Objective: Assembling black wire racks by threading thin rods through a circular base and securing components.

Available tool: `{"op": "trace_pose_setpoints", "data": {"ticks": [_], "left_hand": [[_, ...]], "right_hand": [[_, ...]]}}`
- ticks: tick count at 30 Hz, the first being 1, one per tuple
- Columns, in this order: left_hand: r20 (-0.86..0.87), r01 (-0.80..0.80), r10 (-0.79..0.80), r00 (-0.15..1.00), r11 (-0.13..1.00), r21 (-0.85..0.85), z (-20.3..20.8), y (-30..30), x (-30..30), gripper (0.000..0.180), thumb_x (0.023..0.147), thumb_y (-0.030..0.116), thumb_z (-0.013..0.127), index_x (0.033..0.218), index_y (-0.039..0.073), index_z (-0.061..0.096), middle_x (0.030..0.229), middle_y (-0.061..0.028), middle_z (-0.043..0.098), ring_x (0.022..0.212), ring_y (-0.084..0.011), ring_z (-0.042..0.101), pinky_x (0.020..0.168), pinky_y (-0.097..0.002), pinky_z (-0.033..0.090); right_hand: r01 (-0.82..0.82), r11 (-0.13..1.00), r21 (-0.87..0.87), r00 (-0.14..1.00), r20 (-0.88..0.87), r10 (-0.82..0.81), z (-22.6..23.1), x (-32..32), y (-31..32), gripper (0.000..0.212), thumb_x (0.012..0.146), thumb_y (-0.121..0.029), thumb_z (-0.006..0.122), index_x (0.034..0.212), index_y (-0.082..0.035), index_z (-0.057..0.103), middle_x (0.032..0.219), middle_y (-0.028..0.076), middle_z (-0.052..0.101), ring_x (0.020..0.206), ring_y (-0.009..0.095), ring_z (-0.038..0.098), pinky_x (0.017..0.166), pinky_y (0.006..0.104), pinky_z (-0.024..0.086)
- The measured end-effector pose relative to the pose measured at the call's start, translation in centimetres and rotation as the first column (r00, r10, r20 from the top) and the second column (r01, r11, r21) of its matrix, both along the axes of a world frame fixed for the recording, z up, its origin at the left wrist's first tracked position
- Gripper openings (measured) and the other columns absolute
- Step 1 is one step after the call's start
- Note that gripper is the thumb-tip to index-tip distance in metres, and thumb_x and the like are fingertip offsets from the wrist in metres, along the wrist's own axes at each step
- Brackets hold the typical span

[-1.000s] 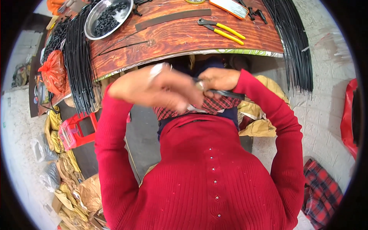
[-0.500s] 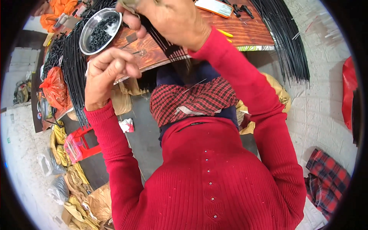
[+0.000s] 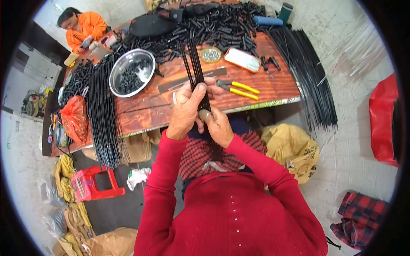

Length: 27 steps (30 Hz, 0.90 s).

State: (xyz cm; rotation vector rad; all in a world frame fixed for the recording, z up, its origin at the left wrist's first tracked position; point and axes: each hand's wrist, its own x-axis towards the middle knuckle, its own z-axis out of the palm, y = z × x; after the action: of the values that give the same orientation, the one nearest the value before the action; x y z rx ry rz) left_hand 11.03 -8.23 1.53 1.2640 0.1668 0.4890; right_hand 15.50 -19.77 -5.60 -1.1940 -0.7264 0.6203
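A bundle of thin black rods [image 3: 194, 64] stands between my hands, over the table's near edge, its upper ends pointing away from me. My left hand [image 3: 184, 106] is wrapped round the middle of the bundle, thumb on top. Just below and to the right, my right hand [image 3: 220, 129] grips the same bundle lower down, with its thumb against the rods. The lower ends hang toward my lap and are partly hidden. Pliers with yellow handles [image 3: 244, 90] lie right of the bundle, close to my left fingertips.
Left on the wooden table [image 3: 273, 81] stand a metal bowl of black rings [image 3: 114, 87] and long black rods [image 3: 101, 115]. Black tubular parts [image 3: 222, 32] pile up behind, near an orange-rimmed tray [image 3: 242, 60]. More rods [image 3: 309, 81] overhang the right. A co-worker in orange [image 3: 92, 26] sits far left.
My hands, apart and raised over the table before, have come together nearer my body on the rod bundle. The view has shifted to show more of the table.
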Motion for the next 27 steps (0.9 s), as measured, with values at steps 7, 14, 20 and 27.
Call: {"op": "trace_pose_setpoints", "data": {"ticks": [7,14,20,27], "left_hand": [[0.051,0.013,-0.010,0.999,0.997,-0.072,-1.0,0.5,1.1,0.035,0.101,0.028,0.063,0.119,-0.002,0.061,0.091,-0.0090,0.070,0.075,-0.0131,0.067,0.069,-0.0269,0.057],[0.052,0.033,-0.033,0.998,0.999,0.004,-0.3,0.7,1.5,0.034,0.101,0.024,0.063,0.120,-0.004,0.061,0.100,-0.0142,0.073,0.086,-0.0181,0.071,0.079,-0.0304,0.059],[0.009,0.138,-0.138,0.990,0.990,-0.007,1.3,-0.3,1.5,0.034,0.102,0.017,0.060,0.126,-0.007,0.059,0.110,-0.0174,0.072,0.096,-0.0193,0.070,0.088,-0.0312,0.057],[-0.016,0.189,-0.188,0.982,0.982,0.024,1.1,0.2,1.3,0.032,0.105,0.020,0.055,0.125,-0.005,0.057,0.110,-0.0173,0.071,0.099,-0.0206,0.070,0.093,-0.0344,0.056]], "right_hand": [[-0.134,0.964,-0.229,0.936,0.291,0.199,0.6,6.4,-2.8,0.029,0.102,-0.022,0.056,0.119,0.001,0.061,0.099,0.006,0.065,0.090,0.011,0.060,0.081,0.0277,0.049],[0.033,0.999,-0.016,0.902,0.432,-0.023,9.6,12.0,-1.6,0.032,0.101,-0.025,0.058,0.118,0.002,0.064,0.111,0.007,0.065,0.101,0.014,0.061,0.091,0.0315,0.049],[-0.179,0.969,-0.173,0.866,0.440,0.238,13.9,12.7,1.4,0.025,0.098,-0.018,0.065,0.113,0.002,0.068,0.104,0.005,0.065,0.090,0.011,0.060,0.080,0.0276,0.051],[-0.291,0.951,-0.105,0.883,0.354,0.309,13.9,12.0,2.4,0.024,0.097,-0.023,0.069,0.095,0.000,0.072,0.070,-0.002,0.061,0.057,0.003,0.050,0.049,0.0232,0.040]]}}
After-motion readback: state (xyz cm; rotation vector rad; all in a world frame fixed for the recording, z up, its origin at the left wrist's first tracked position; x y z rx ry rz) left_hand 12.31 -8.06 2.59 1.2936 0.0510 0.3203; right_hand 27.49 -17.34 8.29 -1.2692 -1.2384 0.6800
